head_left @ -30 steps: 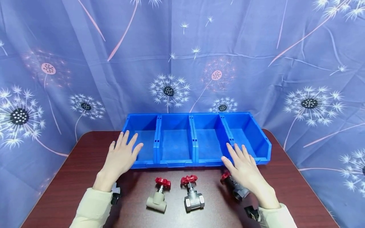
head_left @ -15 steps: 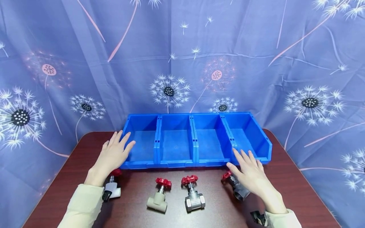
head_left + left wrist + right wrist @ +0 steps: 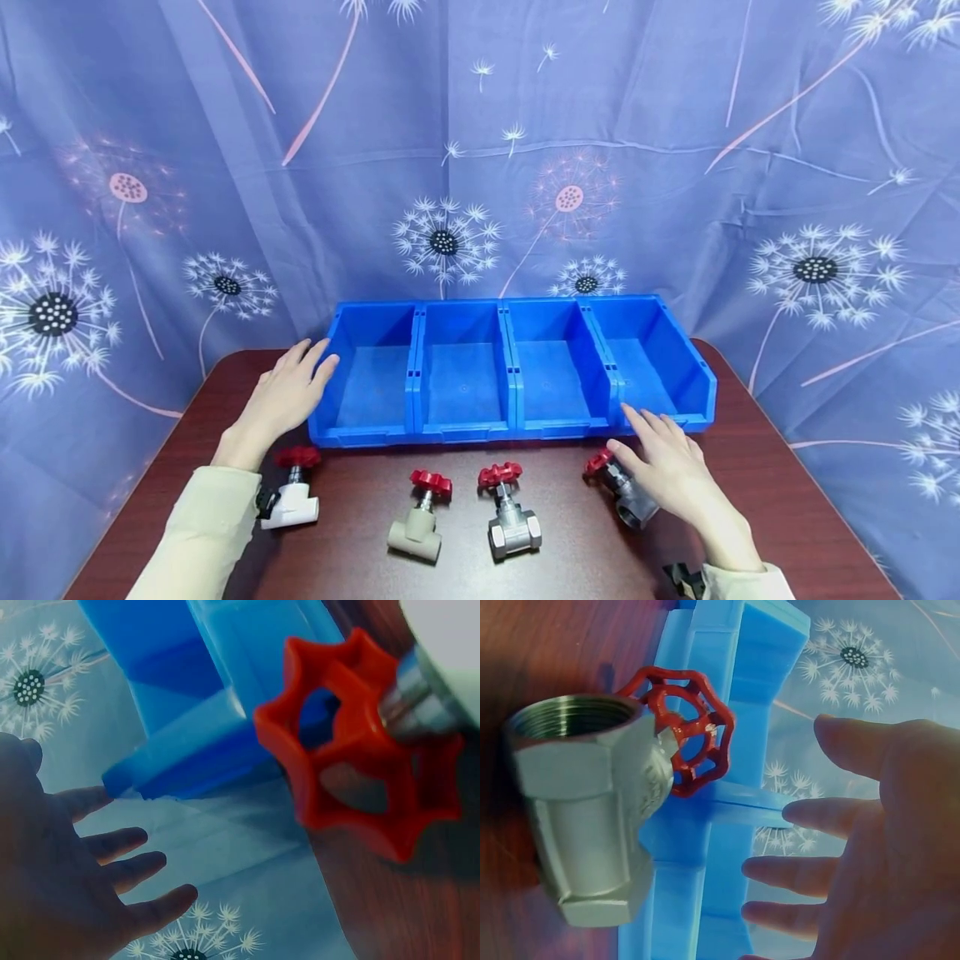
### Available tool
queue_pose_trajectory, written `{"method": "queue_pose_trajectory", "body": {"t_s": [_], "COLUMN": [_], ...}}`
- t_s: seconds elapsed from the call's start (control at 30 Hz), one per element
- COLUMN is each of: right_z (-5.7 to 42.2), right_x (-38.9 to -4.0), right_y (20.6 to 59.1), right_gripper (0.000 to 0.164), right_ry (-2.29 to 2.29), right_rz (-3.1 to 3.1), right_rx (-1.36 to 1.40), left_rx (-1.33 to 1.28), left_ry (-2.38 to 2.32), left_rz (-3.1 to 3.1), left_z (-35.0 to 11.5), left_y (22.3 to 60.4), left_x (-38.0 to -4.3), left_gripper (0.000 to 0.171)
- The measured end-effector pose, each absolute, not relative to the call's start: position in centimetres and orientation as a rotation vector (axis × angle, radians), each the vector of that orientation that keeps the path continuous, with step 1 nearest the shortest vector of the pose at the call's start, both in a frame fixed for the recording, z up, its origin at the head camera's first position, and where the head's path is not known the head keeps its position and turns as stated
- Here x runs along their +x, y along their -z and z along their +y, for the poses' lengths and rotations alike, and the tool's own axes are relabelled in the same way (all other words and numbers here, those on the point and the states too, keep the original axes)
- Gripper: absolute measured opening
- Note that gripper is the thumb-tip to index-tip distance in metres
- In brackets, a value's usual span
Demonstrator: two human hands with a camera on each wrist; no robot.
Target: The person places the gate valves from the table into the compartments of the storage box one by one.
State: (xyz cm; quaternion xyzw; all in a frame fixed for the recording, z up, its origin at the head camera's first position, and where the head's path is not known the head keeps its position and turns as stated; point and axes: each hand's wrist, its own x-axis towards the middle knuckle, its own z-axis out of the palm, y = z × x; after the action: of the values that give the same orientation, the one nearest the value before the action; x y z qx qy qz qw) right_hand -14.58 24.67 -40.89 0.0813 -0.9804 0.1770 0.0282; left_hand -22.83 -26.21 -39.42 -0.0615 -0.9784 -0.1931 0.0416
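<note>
My left hand (image 3: 281, 404), fingers spread, hovers by the left end of the blue bins (image 3: 462, 429). Whether a fingertip touches the bin corner I cannot tell. Below that wrist stands a white valve (image 3: 292, 506) with a red handwheel, which looms large as a red wheel (image 3: 300, 765) in the left wrist view. Over the rightmost valve, a grey metal one (image 3: 632, 502), hangs my right hand (image 3: 675, 471) with extended fingers, partly covering it. The right wrist view has a metal valve (image 3: 585, 817) beside the fingers, ungripped. Between the hands lie a beige valve (image 3: 415, 533) and a silver valve (image 3: 513, 531).
The bins form a row of several compartments along the back of the dark red wooden table (image 3: 360, 575). Behind them hangs a blue curtain (image 3: 480, 167) with dandelion prints. A small black device (image 3: 684, 579) sits at the right wrist.
My left hand has drawn left and slightly back, uncovering the white valve. My right hand has moved right and toward me. The valves stay where they were.
</note>
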Motion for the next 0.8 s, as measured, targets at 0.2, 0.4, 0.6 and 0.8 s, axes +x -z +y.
{"method": "queue_pose_trajectory", "body": {"t_s": [0.2, 0.4, 0.6, 0.8], "right_z": [25.1, 25.6, 26.4, 27.2], "right_x": [-14.4, -14.3, -14.3, -14.5], "right_y": [41.5, 42.1, 42.7, 43.2], "right_gripper": [0.06, 0.059, 0.06, 0.065], "right_ry": [-0.563, -0.61, -0.695, -0.733], "right_rz": [-2.983, -2.986, -3.025, -3.064], "right_rx": [0.232, 0.203, 0.155, 0.129], "left_rx": [-0.159, -0.202, -0.172, -0.124], "left_ry": [0.645, 0.811, 1.097, 1.242], "left_rz": [-3.023, -3.03, -3.046, -2.998], "left_z": [-27.1, -27.7, -28.3, -28.8], "left_y": [39.5, 39.5, 39.4, 39.5], "left_x": [-23.7, -24.4, -25.3, -26.4], "left_gripper": [0.078, 0.073, 0.076, 0.083]}}
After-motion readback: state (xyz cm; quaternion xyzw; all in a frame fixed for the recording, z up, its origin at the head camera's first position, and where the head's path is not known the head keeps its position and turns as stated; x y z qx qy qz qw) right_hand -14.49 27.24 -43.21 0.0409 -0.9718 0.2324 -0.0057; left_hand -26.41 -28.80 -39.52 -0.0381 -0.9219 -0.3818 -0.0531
